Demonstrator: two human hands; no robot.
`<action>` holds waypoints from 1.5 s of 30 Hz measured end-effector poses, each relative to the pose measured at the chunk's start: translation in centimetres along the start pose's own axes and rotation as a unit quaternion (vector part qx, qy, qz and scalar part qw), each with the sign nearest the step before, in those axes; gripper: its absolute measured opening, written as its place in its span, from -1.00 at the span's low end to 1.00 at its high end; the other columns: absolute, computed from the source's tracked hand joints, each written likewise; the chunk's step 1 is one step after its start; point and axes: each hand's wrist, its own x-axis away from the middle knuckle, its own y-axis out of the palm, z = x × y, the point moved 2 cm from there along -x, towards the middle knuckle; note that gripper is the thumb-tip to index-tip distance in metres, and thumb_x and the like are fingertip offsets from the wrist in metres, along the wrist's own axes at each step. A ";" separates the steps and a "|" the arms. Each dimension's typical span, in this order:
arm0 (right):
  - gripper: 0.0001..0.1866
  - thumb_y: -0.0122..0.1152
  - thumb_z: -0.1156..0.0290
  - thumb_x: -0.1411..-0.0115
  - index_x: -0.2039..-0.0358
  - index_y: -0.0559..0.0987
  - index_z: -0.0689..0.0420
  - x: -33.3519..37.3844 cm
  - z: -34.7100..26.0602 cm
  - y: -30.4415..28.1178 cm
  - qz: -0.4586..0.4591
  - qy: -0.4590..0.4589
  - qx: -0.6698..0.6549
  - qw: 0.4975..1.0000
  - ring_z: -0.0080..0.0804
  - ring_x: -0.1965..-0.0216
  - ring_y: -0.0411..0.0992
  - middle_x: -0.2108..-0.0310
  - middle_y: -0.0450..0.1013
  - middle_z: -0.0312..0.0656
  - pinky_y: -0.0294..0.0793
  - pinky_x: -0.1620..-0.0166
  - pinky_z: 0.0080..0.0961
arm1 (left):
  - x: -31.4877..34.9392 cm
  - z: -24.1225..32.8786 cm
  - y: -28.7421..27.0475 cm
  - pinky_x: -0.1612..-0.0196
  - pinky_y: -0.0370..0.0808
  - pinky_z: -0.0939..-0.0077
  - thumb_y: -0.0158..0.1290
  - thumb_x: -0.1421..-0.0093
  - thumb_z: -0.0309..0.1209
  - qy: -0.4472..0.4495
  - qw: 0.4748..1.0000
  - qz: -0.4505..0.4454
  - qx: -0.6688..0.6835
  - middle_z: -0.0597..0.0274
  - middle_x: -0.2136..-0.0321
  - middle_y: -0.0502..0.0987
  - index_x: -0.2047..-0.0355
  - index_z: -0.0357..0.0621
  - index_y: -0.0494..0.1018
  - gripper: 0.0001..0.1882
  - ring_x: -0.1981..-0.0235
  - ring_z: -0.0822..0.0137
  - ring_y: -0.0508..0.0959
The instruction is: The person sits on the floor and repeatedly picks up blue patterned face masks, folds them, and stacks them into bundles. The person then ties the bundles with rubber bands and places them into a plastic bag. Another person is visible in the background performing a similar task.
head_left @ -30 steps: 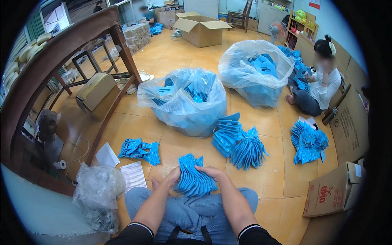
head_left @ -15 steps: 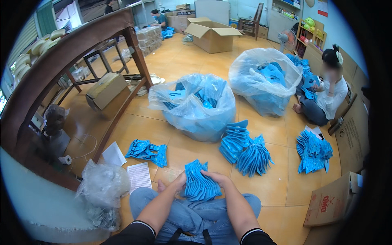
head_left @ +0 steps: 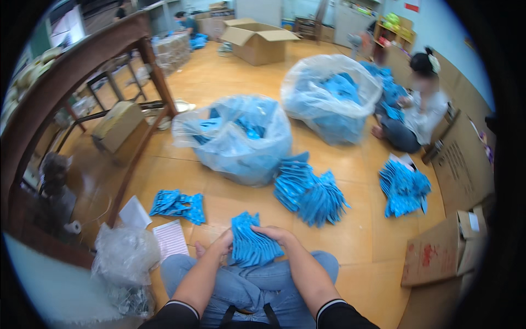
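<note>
Gripping a fanned blue stack point(head_left: 254, 248) between left hand point(head_left: 222, 241) and right hand point(head_left: 276, 234)

Head view: the left fingers are closed on the stack's left edge, partly hidden by it; the right fingers clasp its upper right, tips across the top layers. Between both sets of fingers lies the stack, its layers spreading below the right fingers. Beyond the fingertips stands a plastic bag point(head_left: 241, 156); left of the left fingers lies a printed sheet point(head_left: 171, 239).

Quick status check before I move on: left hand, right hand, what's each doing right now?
Left hand: closed on the left side of the fanned blue stack.
Right hand: holding the same stack at its upper right.
</note>
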 end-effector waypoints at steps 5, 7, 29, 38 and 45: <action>-0.22 0.13 -0.19 -0.11 -0.06 0.42 0.29 1.4 -0.8 0.3 0.009 -0.006 0.032 0.999 -0.34 -0.01 0.42 -0.04 0.41 -0.04 0.39 -0.07 -0.48 | 0.1 -0.6 0.5 0.48 0.53 0.64 -0.20 -0.29 -0.04 0.058 0.995 -0.016 0.079 0.27 0.27 0.59 0.18 -0.10 0.50 -0.56 0.40 0.46 0.59; -0.21 0.14 -0.20 -0.10 -0.06 0.41 0.30 1.9 -1.0 0.2 0.054 -0.007 0.057 0.997 -0.36 0.00 0.42 -0.04 0.40 -0.07 0.39 -0.06 -0.49 | 0.9 -0.3 0.8 0.62 0.44 0.67 -0.21 -0.30 -0.02 0.059 0.996 0.010 0.059 0.32 0.37 0.59 0.24 -0.06 0.50 -0.57 0.54 0.51 0.55; -0.21 0.16 -0.18 -0.09 -0.06 0.42 0.30 0.4 0.4 0.0 0.026 -0.005 -0.048 0.999 -0.40 -0.03 0.40 -0.06 0.40 -0.11 0.33 -0.11 -0.53 | 0.1 0.5 1.0 0.17 0.58 0.40 -0.17 -0.31 -0.09 0.054 0.993 -0.020 0.101 0.12 0.19 0.57 0.09 -0.23 0.44 -0.55 0.24 0.29 0.60; -0.46 -0.25 0.06 -0.33 -0.12 0.37 0.20 -2.0 2.8 -2.0 0.240 -0.041 0.003 0.970 -0.19 -0.17 0.22 -0.16 0.29 -0.08 0.14 -0.23 -0.27 | -2.7 -2.7 -2.6 0.06 0.43 0.29 -0.19 -0.28 0.02 0.114 0.979 0.098 0.136 0.09 0.12 0.46 0.03 -0.19 0.37 -0.47 0.15 0.22 0.48; -0.69 -0.07 0.33 -0.29 0.17 0.50 0.32 -4.2 3.8 -2.8 0.155 -0.034 -0.220 0.963 -0.26 0.28 0.55 0.25 0.54 -0.01 0.57 0.14 -0.35 | -1.0 -3.9 -2.7 0.37 0.40 0.37 -0.04 -0.16 -0.30 0.282 0.846 0.445 -0.078 0.06 0.56 0.52 0.42 -0.30 0.49 -0.73 0.48 0.26 0.49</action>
